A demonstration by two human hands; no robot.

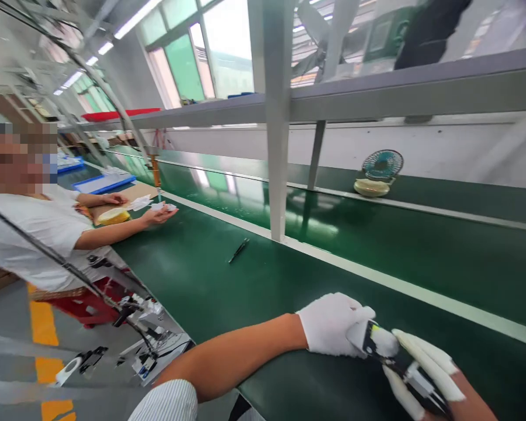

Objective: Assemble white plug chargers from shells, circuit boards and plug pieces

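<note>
My left hand, in a white glove, has its fingers closed on one end of a black and white hand-held device. This long device has a pale rounded part and a small yellow-green spot near that end; its exact kind is unclear. My right hand, also with white-covered fingers, is wrapped round the device's darker lower part at the bottom right. Both hands are just over the green bench top. A dark thin tool, like tweezers, lies on the bench well left of my hands.
A white post stands at the bench's middle rail. Behind it sits a small round fan. At left, a co-worker in a white shirt holds a small white part near an orange hanging tool. A blue tray lies beyond.
</note>
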